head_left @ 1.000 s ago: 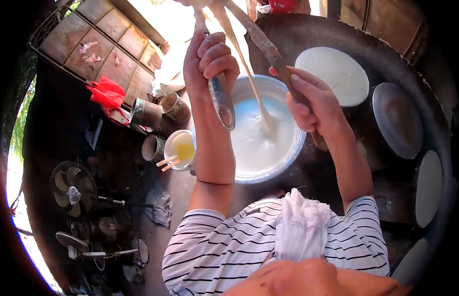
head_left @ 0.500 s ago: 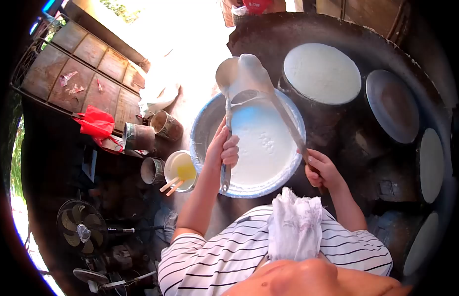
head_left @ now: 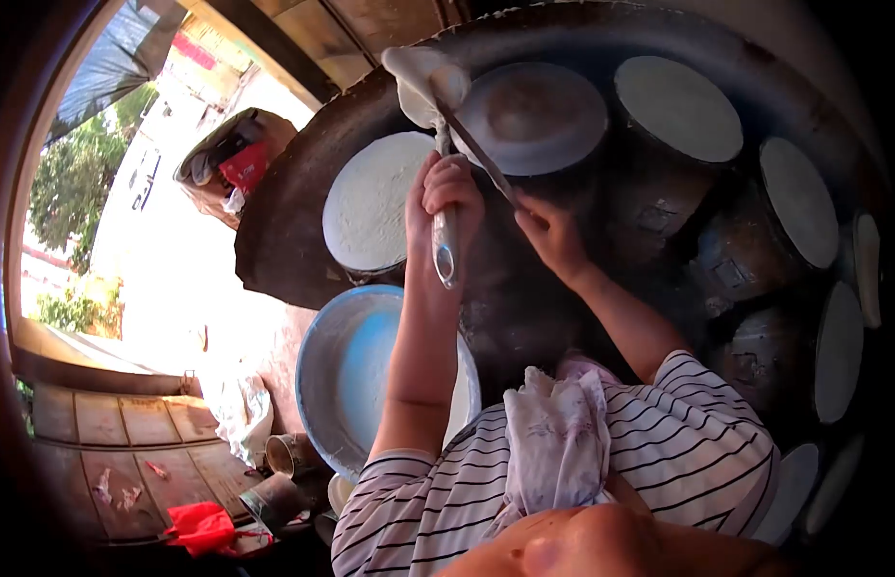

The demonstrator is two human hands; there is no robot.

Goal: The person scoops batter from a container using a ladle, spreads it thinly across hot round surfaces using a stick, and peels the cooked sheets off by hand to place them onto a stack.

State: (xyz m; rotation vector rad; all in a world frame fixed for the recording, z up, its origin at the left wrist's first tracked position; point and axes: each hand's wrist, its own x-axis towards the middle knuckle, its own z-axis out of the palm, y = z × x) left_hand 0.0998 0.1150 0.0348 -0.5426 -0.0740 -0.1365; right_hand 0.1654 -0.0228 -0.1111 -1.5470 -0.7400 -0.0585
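Observation:
My left hand (head_left: 449,197) is wrapped round the handle of a ladle (head_left: 446,250), its far end raised and coated in white batter. My right hand (head_left: 553,236) grips a brown wooden paddle (head_left: 481,154); its far end meets the ladle's, so which coated part belongs to which is hard to tell. Both tools are over the left edge of a round grey pan (head_left: 534,120) with a brown middle. Left of my left hand lies a pan covered in white batter (head_left: 375,207). Below my left forearm stands a blue-rimmed basin (head_left: 318,385) of white batter, partly hidden.
Several more white-topped round pans (head_left: 678,108) curve round to my right along the dark raised rim (head_left: 601,19). At the left are a red bag (head_left: 199,527), metal cans (head_left: 274,500) and panelled boards (head_left: 130,471). A basket (head_left: 231,159) stands beyond the rim.
My body has turned to the right. Both hands have carried the ladle and paddle from over the batter basin to the grey pan.

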